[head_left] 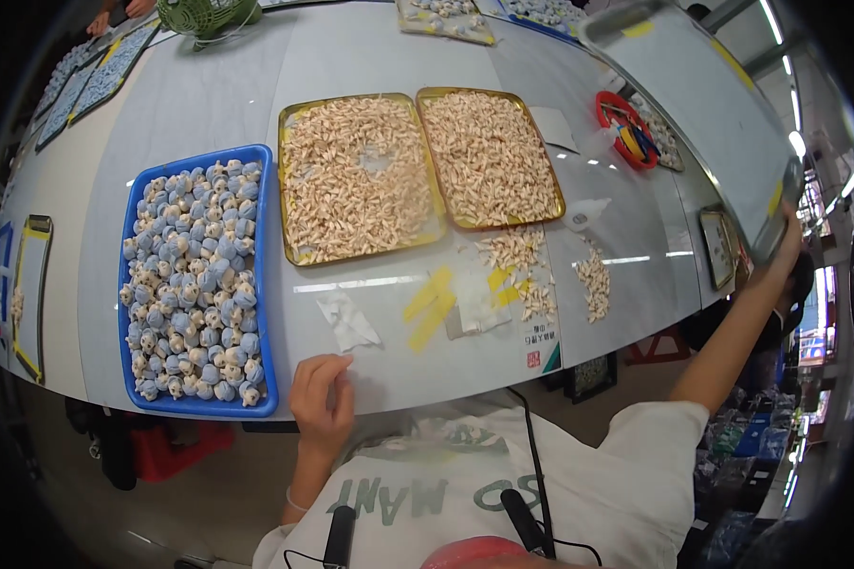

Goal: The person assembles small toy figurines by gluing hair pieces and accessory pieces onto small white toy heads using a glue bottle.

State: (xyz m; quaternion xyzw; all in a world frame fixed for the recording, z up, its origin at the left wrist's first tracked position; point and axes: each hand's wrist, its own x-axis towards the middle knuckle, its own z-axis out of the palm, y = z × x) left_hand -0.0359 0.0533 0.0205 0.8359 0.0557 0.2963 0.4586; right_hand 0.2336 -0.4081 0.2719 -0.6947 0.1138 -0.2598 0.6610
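My right hand (786, 248) grips the lower corner of a metal tray (702, 85), raised and tilted at the far right. Yellow tape patches show on the tray's rim and face. Loosely curled at the table's near edge, my left hand (323, 400) shows nothing in its fingers. Beside it lies a crumpled white tissue (348, 321). To its left stands a blue plastic tray (269, 284) full of small blue-and-cream figures (194, 275). Ahead, two yellow-edged trays (349, 258) (562, 211) hold many small cream pieces.
Loose cream pieces (593, 284) lie right of centre, near yellow tape strips (429, 308). A red basket (626, 128) with tools stands at the right. Farther off are a green basket (202, 17) and blue-filled trays (104, 81). Another person's hands (114, 14) show at the top left.
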